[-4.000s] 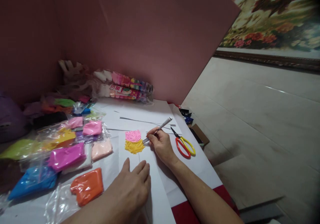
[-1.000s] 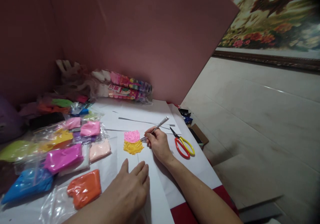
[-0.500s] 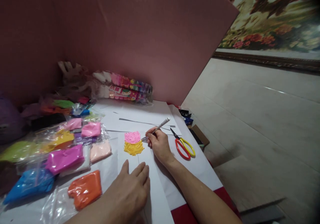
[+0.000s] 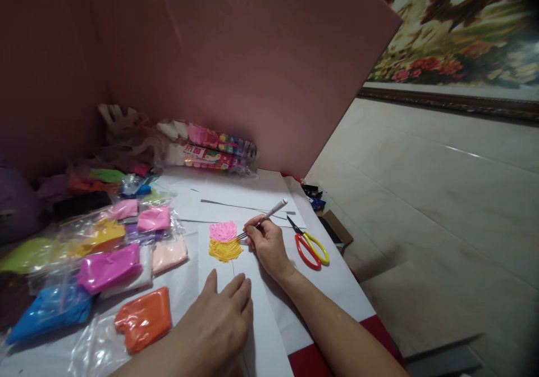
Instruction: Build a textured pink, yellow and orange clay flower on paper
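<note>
My right hand pinches a thin metal fork, its handle tilted up to the right. The tines touch the right edge of the clay shape, close to where its pink clay meets its textured yellow clay. This shape lies on a white sheet of paper, with a thin drawn line running down from it. Below it, my left hand rests flat on the paper, fingers extended and holding nothing. Scissors with red and yellow handles lie to the right of my right hand, blades apart.
Bagged clay covers the left side, including orange, blue and magenta packs. Packaged clay sets lie at the back against a pink panel. Dark paper strips lie behind the clay shape. A tiled wall stands right.
The fork has shifted very slightly, its tines moving a little left and down along the clay's edge. My left hand stays in place.
</note>
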The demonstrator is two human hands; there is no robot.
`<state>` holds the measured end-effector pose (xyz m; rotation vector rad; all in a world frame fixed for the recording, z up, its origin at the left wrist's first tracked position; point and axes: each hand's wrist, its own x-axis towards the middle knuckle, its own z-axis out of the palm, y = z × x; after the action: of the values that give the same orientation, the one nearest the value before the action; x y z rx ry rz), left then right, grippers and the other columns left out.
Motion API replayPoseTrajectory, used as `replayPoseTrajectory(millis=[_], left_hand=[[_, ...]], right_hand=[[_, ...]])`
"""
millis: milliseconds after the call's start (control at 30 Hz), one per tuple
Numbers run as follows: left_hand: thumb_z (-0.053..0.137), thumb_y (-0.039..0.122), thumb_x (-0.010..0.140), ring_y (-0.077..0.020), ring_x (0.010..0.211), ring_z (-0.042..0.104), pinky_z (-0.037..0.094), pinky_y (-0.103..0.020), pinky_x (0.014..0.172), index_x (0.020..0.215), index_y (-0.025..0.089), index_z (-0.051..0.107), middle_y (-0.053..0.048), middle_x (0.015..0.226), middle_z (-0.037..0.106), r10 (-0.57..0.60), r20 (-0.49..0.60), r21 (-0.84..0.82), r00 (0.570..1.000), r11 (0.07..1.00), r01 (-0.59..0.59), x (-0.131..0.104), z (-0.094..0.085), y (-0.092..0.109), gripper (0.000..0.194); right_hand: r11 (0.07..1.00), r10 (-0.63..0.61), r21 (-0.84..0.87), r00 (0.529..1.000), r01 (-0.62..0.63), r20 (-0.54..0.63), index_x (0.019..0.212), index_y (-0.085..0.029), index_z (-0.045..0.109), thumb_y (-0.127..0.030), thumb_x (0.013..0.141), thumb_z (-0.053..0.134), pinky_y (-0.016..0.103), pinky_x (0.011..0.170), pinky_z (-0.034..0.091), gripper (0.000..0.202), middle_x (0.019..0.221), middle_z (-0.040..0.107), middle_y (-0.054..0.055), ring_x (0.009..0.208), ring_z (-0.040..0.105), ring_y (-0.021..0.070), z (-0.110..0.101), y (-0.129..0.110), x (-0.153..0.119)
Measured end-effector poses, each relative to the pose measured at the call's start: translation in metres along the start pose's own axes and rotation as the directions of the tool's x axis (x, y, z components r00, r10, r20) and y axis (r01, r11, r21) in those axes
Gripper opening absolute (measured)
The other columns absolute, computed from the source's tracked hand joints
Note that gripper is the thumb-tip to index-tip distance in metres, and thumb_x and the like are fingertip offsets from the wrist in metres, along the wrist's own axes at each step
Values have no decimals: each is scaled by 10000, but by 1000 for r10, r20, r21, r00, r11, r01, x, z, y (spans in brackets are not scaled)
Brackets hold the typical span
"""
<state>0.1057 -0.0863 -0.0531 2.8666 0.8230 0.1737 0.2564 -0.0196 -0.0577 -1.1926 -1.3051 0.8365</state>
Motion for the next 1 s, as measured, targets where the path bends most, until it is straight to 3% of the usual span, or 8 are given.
replayPoseTrajectory(millis=[233,433,567,1000], left_hand=[[508,185,882,-374,1206,495,365,-613,934,1149,152,647,-197,1271,581,-10,-29,18,1000,1000,10,-1,8,-1,302],[467,201,905,-378,1216,485,370,-643,919,1158,128,635,-211,1293,556,-7,24,2,1000,1000,7,-1,0,1,312],[460,190,912,-348,1229,481,376,-599,945,1152,147,641,-192,1294,564,-29,36,-2,999,1000,29,0,-4,2,304],[413,192,924,-388,1208,491,367,-684,897,1146,112,640,-221,1284,558,-15,31,-11,999,1000,15,2,-3,2,327]], right_hand=[[1000,11,16,999,-11,34,731,-171,562,-216,784,554,208,438,388,70,539,512,-46,438,454,89,1,0,0],[999,34,9,997,-34,69,738,-171,563,-205,785,552,201,438,382,59,501,498,-58,419,444,82,3,1,0],[998,62,-4,998,-62,31,735,-176,558,-209,775,554,200,422,377,52,495,504,-63,405,447,83,3,0,0],[996,65,-55,998,-65,-16,737,-173,559,-223,777,538,203,411,385,67,529,531,-49,407,459,87,2,0,4]])
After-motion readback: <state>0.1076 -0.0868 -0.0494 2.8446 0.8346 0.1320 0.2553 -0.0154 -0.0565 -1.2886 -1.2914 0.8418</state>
